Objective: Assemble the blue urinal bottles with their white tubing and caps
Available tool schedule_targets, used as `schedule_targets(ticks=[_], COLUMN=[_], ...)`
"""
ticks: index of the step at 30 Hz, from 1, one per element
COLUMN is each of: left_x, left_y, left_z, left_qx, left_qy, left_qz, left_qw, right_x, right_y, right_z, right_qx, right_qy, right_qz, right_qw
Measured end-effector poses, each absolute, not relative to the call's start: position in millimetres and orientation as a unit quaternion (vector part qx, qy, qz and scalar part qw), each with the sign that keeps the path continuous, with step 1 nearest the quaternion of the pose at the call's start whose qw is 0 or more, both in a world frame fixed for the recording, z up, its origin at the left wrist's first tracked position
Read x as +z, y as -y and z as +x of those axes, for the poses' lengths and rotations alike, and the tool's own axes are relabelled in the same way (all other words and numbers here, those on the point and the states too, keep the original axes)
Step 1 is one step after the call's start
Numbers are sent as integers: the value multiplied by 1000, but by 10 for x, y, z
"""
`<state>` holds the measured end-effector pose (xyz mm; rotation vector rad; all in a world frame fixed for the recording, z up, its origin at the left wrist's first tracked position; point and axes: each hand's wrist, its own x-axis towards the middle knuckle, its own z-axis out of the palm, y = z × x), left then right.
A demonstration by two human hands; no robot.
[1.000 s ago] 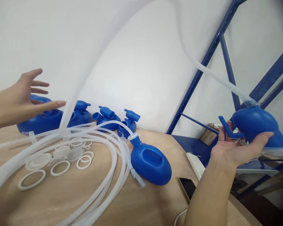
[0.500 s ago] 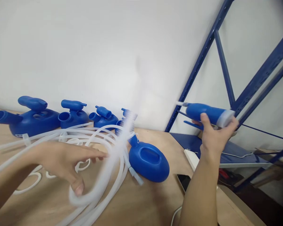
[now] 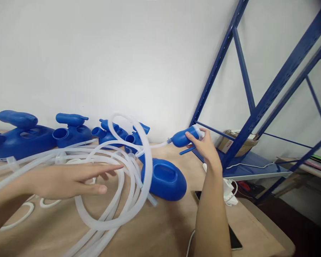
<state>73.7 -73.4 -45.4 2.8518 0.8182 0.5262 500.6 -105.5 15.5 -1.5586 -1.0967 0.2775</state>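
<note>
In my right hand [image 3: 204,144] is a blue bottle-shaped plastic piece [image 3: 182,137] with a whitish end cap and a thin blue strip or lid under it. My thumb lies along its side. From its narrow tip a translucent hose [image 3: 149,160] runs left and curls in a large loop over the table. My left hand [image 3: 72,180] is open over the coiled hoses, fingers stretched out and holding nothing. A blue jug [image 3: 166,180] with a recessed grip lies on its side between my hands, its neck partly behind the hose.
Several more blue jugs [image 3: 75,134] stand along the wall, each with a bottle-shaped piece on top. White rings [image 3: 24,216] lie at the left of the wooden table [image 3: 160,232]. A phone [image 3: 234,237], a power strip [image 3: 230,192] and a blue metal rack [image 3: 240,67] are on the right.
My right hand has brought the blue piece left and slightly lower. Its hose has dropped from a raised blur into a loop on the left. My left hand has flattened out.
</note>
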Motion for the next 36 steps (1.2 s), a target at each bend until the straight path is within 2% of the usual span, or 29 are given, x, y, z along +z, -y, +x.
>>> schedule_targets(ticks=[3, 6, 9, 13, 16, 23, 29, 33, 36], left_x=[-470, -493, -507, -566, -634, -667, -824, -957, -994], left_y=[572, 543, 536, 437, 376, 419, 23, -266, -342], left_z=[852, 991, 1059, 1082, 1106, 1295, 1837, 2150, 2246], left_qx=[112, 181, 216, 173, 151, 198, 213, 267, 287], left_qy=[-267, -257, -291, -333, -330, -300, -291, -255, -245], left_qz=[948, 934, 916, 912, 916, 919, 925, 920, 916], left_qw=[130, 170, 173, 168, 172, 160, 121, 135, 140], right_x=[109, 149, 271, 447, 487, 379, 350, 342, 285], right_y=[1008, 1065, 1242, 1543, 1634, 1447, 1359, 1306, 1202], right_z=[4928, 4829, 4736, 4589, 4501, 4450, 4110, 3961, 3994], right_qx=[192, 218, 205, 164, 123, 50, 26, 33, 55], right_qy=[491, 557, 598, 670, 718, 724, 707, 741, 740], right_qz=[-663, -650, -673, -682, -662, -675, -703, -670, -670], right_qw=[532, 469, 384, 243, 176, 136, 78, 10, 7])
